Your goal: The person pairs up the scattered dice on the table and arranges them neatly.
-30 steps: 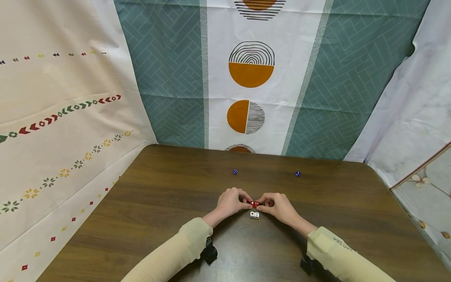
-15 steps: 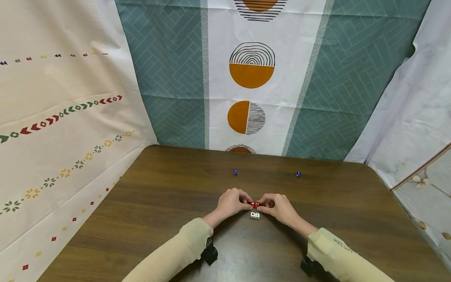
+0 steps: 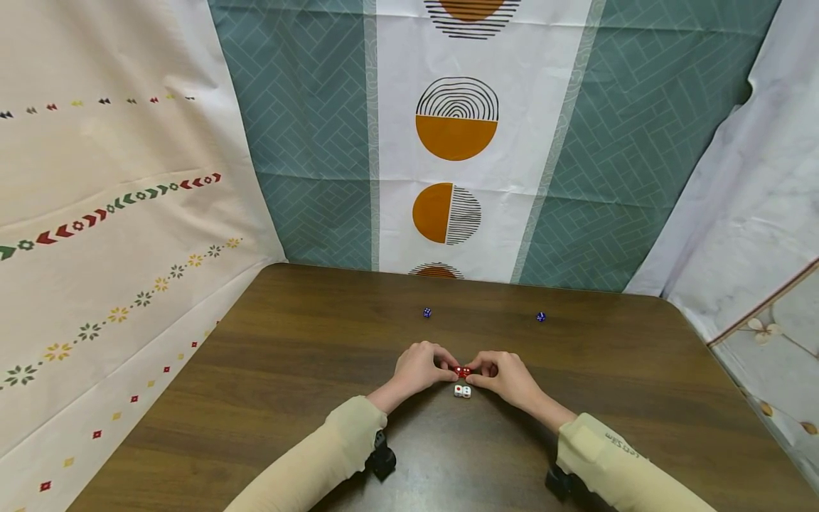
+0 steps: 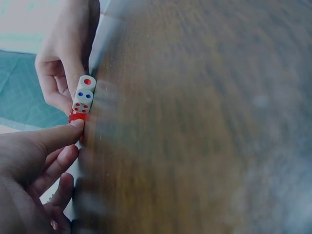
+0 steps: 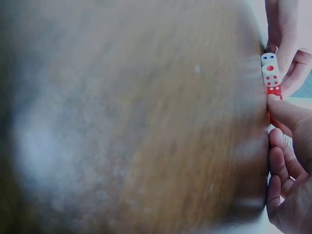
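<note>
Two red dice (image 3: 463, 372) sit side by side on the wooden table between my hands. My left hand (image 3: 419, 366) pinches the left one between thumb and fingers, its thumb lying over the red die (image 4: 77, 117) in the left wrist view. From the other side my right hand (image 3: 510, 378) pinches the right red die (image 5: 276, 91) the same way, thumb nearest me. Just in front of the red pair, two white dice (image 3: 462, 391) stand together, apart from both hands. Fingers partly hide the red dice.
Farther back on the brown table (image 3: 307, 341) lie two blue dice, the left blue die (image 3: 426, 312) and the right blue die (image 3: 541, 316), well apart. A patterned curtain (image 3: 320, 142) hangs behind the table's back edge, with a cream cloth (image 3: 128, 227) at the left.
</note>
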The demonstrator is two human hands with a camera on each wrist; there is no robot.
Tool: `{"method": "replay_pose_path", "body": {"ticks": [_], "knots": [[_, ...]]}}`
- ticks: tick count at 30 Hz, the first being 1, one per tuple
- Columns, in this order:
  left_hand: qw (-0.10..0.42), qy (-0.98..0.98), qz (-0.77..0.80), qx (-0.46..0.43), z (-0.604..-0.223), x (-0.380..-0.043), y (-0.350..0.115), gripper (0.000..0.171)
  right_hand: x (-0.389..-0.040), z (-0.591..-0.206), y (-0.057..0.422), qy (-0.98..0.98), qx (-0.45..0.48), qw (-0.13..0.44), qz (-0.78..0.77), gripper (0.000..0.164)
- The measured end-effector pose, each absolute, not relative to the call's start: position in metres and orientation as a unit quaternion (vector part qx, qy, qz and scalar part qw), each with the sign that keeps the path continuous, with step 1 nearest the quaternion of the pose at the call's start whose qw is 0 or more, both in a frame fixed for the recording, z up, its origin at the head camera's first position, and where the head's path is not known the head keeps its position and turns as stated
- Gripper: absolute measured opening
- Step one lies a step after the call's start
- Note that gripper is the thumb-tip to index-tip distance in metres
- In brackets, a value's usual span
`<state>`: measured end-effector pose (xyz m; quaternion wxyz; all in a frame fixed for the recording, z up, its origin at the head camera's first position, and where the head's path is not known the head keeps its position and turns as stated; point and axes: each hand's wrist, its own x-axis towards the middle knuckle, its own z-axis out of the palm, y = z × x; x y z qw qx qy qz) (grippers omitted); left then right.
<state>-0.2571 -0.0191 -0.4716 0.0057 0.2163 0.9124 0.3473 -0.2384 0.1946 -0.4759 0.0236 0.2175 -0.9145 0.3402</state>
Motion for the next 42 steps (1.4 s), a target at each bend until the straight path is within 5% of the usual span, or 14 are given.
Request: {"method": "replay_pose_path", "body": {"ticks": [12,21,42], "knots": [[0.019,0.91,0.351,0.218,-0.473,-0.259,-0.019,0.013,-0.238,-0.476,0.195,-0.915,0.215,0.017,0.342,0.01],[0.097,0.875,0.396,0.262,-0.459,-0.276,-0.033,0.02,-0.239,-0.476,0.195,-0.916,0.212,0.016,0.339,0.011],[-0.013,0.891,0.398,0.216,-0.455,-0.353,-0.05,0.032,-0.24,-0.474,0.194,-0.92,0.2,0.001,0.337,0.012]]}}
